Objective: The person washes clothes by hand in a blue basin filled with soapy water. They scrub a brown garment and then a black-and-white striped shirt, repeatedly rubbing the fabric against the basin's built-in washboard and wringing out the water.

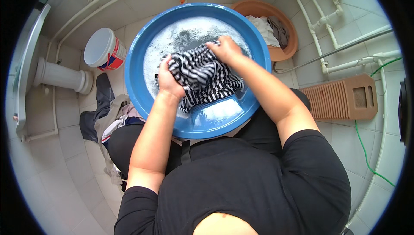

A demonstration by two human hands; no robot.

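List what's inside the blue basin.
The blue basin contains foamy water and a striped cloth, gripped by the left hand and right hand. Water and cloth hide whatever lies beneath.

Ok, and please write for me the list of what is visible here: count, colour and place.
Basin: one, blue, centre
Soapy water: one pool, white foam, in basin
Striped cloth: one, black and white, over basin
Tub: one, brown, upper right
Tub laundry: count unclear, white and grey, inside
Bucket: one, mainly white, left
Clothes pile: count unclear, dark, beige and white, floor, left
Washboard: one, brown, right
Pedestal: one, white, left
Pipes: several, white, along walls
Rod: one, grey, right
Cord: count unclear, green, right
Dark object: one, black, right edge
Shirt: one, black, bottom
Left hand: one, bare, gripping cloth
Right hand: one, bare, gripping cloth
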